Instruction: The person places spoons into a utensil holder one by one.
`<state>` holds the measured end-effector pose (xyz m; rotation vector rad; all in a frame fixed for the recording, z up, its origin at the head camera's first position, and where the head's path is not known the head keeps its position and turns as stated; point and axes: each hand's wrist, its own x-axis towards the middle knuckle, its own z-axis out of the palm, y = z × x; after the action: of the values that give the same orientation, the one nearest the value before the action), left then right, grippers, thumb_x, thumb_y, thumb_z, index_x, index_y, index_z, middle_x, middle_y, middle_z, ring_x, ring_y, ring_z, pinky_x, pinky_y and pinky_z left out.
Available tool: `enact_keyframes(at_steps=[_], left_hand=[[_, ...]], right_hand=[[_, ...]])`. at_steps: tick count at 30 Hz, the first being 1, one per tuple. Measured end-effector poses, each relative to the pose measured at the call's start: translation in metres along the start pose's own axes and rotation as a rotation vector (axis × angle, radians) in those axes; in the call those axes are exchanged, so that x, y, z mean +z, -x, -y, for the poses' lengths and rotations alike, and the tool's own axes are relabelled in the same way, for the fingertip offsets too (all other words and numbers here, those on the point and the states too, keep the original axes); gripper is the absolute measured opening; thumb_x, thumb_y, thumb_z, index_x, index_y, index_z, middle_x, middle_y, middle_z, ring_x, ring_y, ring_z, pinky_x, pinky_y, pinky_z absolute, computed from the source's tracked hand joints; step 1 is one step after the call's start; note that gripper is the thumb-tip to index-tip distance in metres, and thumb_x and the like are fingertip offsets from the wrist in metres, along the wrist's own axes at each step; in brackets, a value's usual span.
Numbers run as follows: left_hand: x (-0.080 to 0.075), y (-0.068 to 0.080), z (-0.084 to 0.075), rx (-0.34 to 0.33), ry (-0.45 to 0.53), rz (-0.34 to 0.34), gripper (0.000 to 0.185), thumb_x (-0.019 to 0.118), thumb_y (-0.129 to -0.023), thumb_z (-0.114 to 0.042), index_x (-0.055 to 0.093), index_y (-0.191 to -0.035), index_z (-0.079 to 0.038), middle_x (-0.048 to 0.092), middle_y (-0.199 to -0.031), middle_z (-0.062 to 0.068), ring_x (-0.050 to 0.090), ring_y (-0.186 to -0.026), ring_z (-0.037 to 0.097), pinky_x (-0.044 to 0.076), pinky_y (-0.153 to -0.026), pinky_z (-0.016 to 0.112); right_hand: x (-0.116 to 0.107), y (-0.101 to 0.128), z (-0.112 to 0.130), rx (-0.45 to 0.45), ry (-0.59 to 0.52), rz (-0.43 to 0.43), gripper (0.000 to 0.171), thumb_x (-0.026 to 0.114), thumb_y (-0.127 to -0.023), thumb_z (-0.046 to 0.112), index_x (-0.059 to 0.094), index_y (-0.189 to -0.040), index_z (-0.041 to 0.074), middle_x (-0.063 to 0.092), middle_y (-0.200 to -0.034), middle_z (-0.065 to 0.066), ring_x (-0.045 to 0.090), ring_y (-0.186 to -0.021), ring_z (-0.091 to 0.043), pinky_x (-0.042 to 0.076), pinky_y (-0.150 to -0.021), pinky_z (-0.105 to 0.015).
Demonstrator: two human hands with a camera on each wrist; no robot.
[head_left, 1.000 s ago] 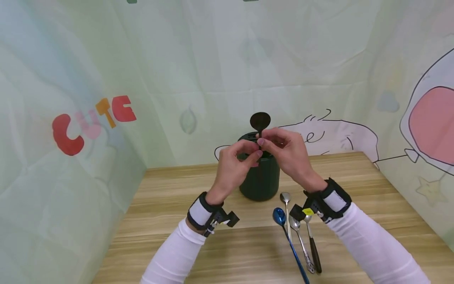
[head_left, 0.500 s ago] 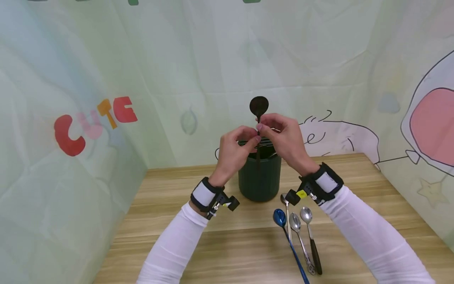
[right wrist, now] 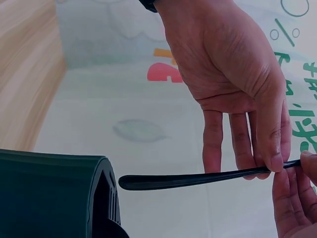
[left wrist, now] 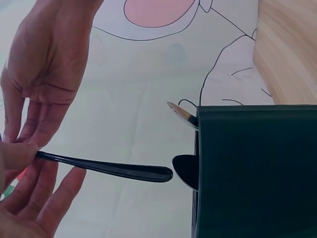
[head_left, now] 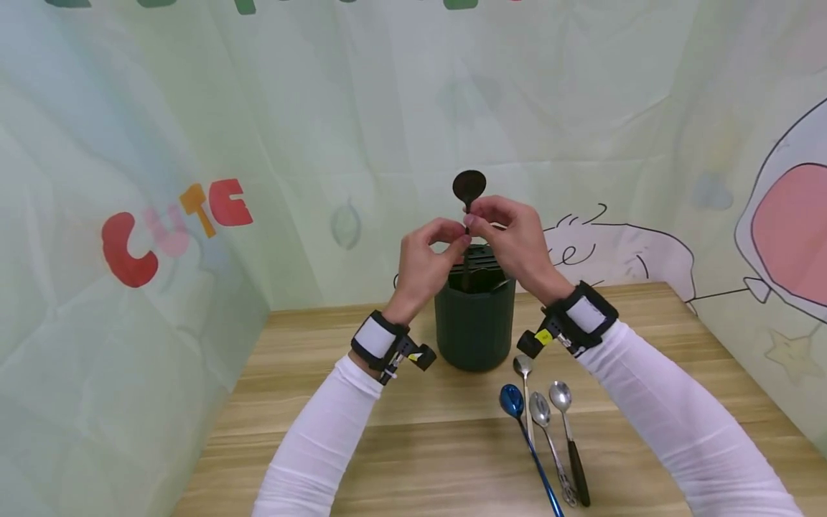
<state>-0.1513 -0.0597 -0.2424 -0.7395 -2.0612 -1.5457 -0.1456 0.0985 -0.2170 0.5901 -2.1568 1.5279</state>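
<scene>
Wooden table [head_left: 413, 431]: plank-grain top, set against a pale green cartoon-printed backdrop [head_left: 161, 215].

Dark green ribbed cylindrical plastic holder [head_left: 474, 323]: stands upright on the table near the back edge. The left wrist view shows a slotted top with 1 metal spoon bowl [left wrist: 185, 171] and another metal tip at its rim.

Loose cutlery: 4 spoons lie side by side on the table just right of the holder, namely 1 blue spoon [head_left: 526, 445], 2 plain steel spoons [head_left: 548, 445] and 1 steel spoon with a dark handle [head_left: 570, 438].

Slim black spoon [head_left: 468, 197]: held upright above the holder, bowl uppermost, handle end pointing down towards the slots. In the right wrist view the handle tip [right wrist: 129, 182] sits just beside the rim, not visibly inside. Judged light, rigid and glossy, so likely slippery; not fragile. The upper handle, just below the bowl, looks the soundest place to hold it for steering the tip.

Right hand [head_left: 513, 240]: pinching the spoon's upper handle between thumb and fingertips, other fingers loosely curved.

Left hand [head_left: 423, 262]: also pinching the same handle, thumb against forefinger [right wrist: 275, 158], remaining fingers extended and relaxed. Both hands meet at 1 point on the handle, fingertips touching.
</scene>
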Motion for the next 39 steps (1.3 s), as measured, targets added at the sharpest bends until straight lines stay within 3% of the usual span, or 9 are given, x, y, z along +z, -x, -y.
enact_keyframes(at_steps=[13, 21, 28, 33, 35, 39], left_hand=[[-0.001, -0.011, 0.022, -0.038, -0.025, -0.01, 0.013, 0.07, -0.091, -0.015, 0.069, -0.099, -0.004, 0.073, -0.095, 0.013, 0.069, -0.083, 0.021, 0.06, -0.067, 0.027], [0.002, -0.008, 0.039, -0.071, -0.023, 0.006, 0.013, 0.069, -0.092, -0.015, 0.069, -0.099, -0.004, 0.073, -0.095, 0.013, 0.069, -0.085, 0.02, 0.06, -0.069, 0.027], [0.006, -0.003, 0.054, -0.081, -0.115, 0.017, 0.013, 0.07, -0.092, -0.017, 0.07, -0.099, -0.007, 0.073, -0.096, 0.009, 0.07, -0.088, 0.019, 0.059, -0.078, 0.031], [0.007, 0.002, 0.062, -0.104, -0.128, 0.034, 0.013, 0.07, -0.092, -0.018, 0.07, -0.099, -0.007, 0.073, -0.097, 0.009, 0.07, -0.091, 0.019, 0.059, -0.081, 0.033], [0.007, 0.004, 0.064, -0.112, -0.109, 0.05, 0.017, 0.07, -0.091, -0.018, 0.069, -0.106, -0.009, 0.073, -0.102, 0.009, 0.07, -0.095, 0.019, 0.058, -0.085, 0.034], [0.003, 0.006, 0.065, -0.131, -0.057, 0.108, 0.049, 0.073, -0.09, -0.026, 0.054, -0.134, -0.018, 0.064, -0.13, 0.005, 0.06, -0.121, 0.018, 0.046, -0.108, 0.038]], right_hand=[[0.01, -0.016, -0.013, 0.018, 0.027, 0.012, 0.021, 0.065, -0.095, 0.02, 0.069, -0.11, 0.006, 0.071, -0.103, -0.012, 0.068, -0.098, -0.02, 0.054, -0.097, -0.039], [0.014, -0.015, -0.026, 0.058, 0.044, 0.034, 0.021, 0.065, -0.095, 0.019, 0.069, -0.11, 0.005, 0.071, -0.105, -0.013, 0.067, -0.1, -0.022, 0.053, -0.098, -0.041], [0.017, -0.012, -0.042, 0.107, 0.062, 0.066, 0.018, 0.066, -0.095, 0.019, 0.068, -0.107, 0.006, 0.072, -0.104, -0.012, 0.067, -0.1, -0.022, 0.052, -0.094, -0.041], [0.02, -0.009, -0.051, 0.133, 0.078, 0.075, 0.018, 0.066, -0.094, 0.021, 0.068, -0.106, 0.007, 0.072, -0.102, -0.012, 0.066, -0.098, -0.021, 0.052, -0.091, -0.04], [0.02, -0.008, -0.053, 0.133, 0.076, 0.08, 0.023, 0.067, -0.094, 0.023, 0.067, -0.112, 0.008, 0.071, -0.106, -0.012, 0.066, -0.101, -0.021, 0.052, -0.094, -0.04], [0.019, -0.008, -0.052, 0.103, 0.029, 0.109, 0.051, 0.069, -0.092, 0.032, 0.053, -0.135, 0.013, 0.06, -0.133, -0.01, 0.057, -0.123, -0.023, 0.043, -0.108, -0.045]])
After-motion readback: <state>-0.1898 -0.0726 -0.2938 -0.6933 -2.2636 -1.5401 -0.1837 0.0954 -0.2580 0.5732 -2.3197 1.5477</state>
